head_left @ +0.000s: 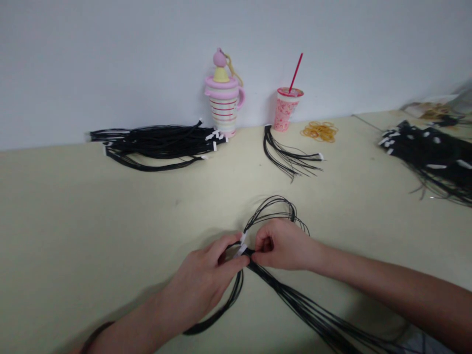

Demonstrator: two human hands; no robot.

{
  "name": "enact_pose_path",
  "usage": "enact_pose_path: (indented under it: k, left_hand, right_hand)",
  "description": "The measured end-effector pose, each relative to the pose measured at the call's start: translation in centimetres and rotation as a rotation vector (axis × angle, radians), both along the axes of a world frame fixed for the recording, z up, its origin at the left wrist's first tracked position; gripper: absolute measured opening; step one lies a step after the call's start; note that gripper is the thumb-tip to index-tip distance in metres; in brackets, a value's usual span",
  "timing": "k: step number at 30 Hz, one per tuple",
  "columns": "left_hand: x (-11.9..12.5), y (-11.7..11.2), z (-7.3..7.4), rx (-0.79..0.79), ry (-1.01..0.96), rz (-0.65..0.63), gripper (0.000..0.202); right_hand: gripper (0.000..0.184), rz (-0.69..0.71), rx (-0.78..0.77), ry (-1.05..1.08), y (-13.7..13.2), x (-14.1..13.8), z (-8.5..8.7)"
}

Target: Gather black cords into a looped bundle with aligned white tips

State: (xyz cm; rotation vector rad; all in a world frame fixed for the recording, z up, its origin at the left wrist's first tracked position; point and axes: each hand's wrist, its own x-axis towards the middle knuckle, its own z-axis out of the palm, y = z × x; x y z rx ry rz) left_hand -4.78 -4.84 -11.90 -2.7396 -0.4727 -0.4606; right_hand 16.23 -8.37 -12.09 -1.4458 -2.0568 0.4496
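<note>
A black wire harness (291, 295) with white connectors lies across the near table. My left hand (206, 273) grips it at a white connector (242, 249), thumb and forefinger on either side. A second white connector (243, 238) shows just above the first, at my left fingertips. From there thin black wires loop up and back behind my right hand (283, 244). That hand is closed in a pinch on the wires right beside the connector; its fingertips partly hide what they grip. One wire bunch curves down under my left hand, and another runs to the lower right.
Bundled black harnesses (158, 140) lie at the back left, beside a pink-lidded striped cup (223, 105). A pink cup with a red straw (285, 110), a small harness (285, 155) and yellow rubber bands (320, 131) are nearby. More harnesses (438, 152) are heaped at right.
</note>
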Motion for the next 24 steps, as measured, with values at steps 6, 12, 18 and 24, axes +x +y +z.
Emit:
enact_pose_path:
  k: [6, 12, 18, 24]
  left_hand:
    - [0.11, -0.24, 0.28, -0.103, 0.030, 0.037, 0.035]
    - [0.31, -0.22, 0.34, -0.153, 0.038, 0.060, 0.031]
    - [0.30, -0.30, 0.49, -0.182, 0.004, 0.032, 0.030]
    - [0.17, -0.02, 0.54, -0.253, -0.054, -0.016, 0.032]
  right_hand:
    - [0.016, -0.019, -0.015, -0.031, -0.01, -0.10, 0.40]
    - [0.020, -0.115, -0.017, -0.088, -0.13, -0.51, 0.38]
    - [0.021, -0.151, 0.044, -0.145, 0.05, -0.86, 0.17]
    - [0.021, -0.052, -0.048, -0.094, 0.68, -0.28, 0.84]
